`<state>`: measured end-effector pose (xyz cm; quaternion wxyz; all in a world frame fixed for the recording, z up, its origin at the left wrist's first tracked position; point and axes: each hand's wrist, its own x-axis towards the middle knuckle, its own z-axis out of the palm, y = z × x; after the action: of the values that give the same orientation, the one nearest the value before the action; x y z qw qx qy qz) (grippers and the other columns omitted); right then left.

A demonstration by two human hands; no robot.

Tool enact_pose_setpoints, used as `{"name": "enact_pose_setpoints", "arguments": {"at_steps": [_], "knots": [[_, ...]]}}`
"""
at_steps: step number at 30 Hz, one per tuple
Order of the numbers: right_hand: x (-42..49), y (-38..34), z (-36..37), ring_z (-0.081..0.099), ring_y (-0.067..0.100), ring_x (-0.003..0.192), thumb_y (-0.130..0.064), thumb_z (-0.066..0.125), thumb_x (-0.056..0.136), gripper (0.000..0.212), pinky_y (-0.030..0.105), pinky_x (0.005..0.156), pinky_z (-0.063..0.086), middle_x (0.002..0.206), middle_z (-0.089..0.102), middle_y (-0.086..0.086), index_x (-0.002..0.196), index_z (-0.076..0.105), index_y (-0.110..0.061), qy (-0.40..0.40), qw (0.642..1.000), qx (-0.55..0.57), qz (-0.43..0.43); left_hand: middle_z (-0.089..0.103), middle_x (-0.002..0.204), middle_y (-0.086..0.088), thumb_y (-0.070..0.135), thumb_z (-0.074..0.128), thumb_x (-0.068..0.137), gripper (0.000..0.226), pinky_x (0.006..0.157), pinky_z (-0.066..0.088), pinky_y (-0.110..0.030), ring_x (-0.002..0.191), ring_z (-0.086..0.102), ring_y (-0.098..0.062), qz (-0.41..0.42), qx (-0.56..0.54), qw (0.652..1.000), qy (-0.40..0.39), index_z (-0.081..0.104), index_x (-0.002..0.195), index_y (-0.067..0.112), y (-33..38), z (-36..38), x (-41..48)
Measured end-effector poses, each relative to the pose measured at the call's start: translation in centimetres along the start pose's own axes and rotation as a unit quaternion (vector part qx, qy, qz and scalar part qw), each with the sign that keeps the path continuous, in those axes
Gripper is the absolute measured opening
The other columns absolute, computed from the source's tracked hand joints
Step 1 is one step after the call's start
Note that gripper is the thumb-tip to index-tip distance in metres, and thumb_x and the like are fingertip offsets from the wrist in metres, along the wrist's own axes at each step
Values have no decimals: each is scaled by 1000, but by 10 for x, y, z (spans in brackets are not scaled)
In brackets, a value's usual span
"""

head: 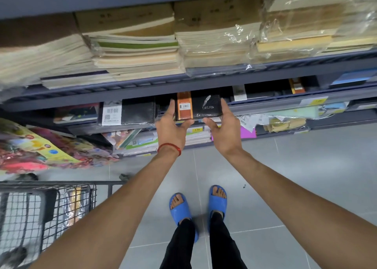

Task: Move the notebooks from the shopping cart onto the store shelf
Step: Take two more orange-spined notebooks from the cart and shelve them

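A black notebook (201, 107) with an orange band and a silver feather mark is held at the front edge of the middle store shelf (142, 93). My left hand (172, 129) grips its left end, a red string around that wrist. My right hand (223, 126) grips its right end. On the same shelf, just to the left, lies another black notebook (130, 113) with a white barcode label. The shopping cart (47, 207) stands at the lower left, and a wrapped notebook (74, 203) leans inside it.
Stacks of wrapped beige notebooks (134, 50) fill the shelf above. Lower shelves hold coloured paper goods (138, 140) and yellow price tags. Colourful packs (36, 150) lie at the left. Grey tiled floor (295, 177) spreads below, with my feet in blue slides (181, 209).
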<state>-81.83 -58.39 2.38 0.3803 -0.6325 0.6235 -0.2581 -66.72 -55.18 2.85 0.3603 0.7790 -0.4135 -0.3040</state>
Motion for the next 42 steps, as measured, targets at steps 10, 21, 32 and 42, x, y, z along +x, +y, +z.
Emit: {"name": "enact_pose_setpoints", "arguments": {"at_steps": [10, 21, 32, 42], "knots": [[-70, -42, -33, 51, 18, 123, -26, 63, 96, 48, 32, 90, 49, 135, 51, -2, 141, 47, -19, 82, 994, -74, -24, 43, 150, -12, 29, 66, 91, 68, 114, 36, -41, 138, 41, -27, 28, 61, 998, -18, 35, 149, 11, 12, -41, -53], [-159, -78, -81, 54, 23, 108, -41, 57, 88, 39, 38, 84, 48, 116, 60, -2, 119, 63, -18, 48, 940, -274, -196, 54, 124, -3, 44, 49, 93, 47, 87, 49, -43, 111, 53, -26, 158, 344, 926, -4, 50, 133, 18, 41, -115, -157], [-258, -95, -89, 53, 23, 101, -45, 55, 86, 39, 38, 85, 44, 105, 62, -2, 111, 65, -17, -25, 901, -304, -309, 58, 119, 1, 46, 44, 95, 44, 89, 46, -40, 108, 54, -24, 108, 430, 894, 66, 53, 128, 19, 24, -167, -304], [-344, -135, -30, 56, 23, 101, -47, 53, 86, 41, 38, 86, 44, 104, 64, -2, 112, 67, -18, -82, 877, -295, -370, 57, 114, 5, 50, 38, 97, 42, 84, 44, -38, 105, 53, -21, 6, 436, 893, 112, 53, 125, 23, -39, -251, -386]]}}
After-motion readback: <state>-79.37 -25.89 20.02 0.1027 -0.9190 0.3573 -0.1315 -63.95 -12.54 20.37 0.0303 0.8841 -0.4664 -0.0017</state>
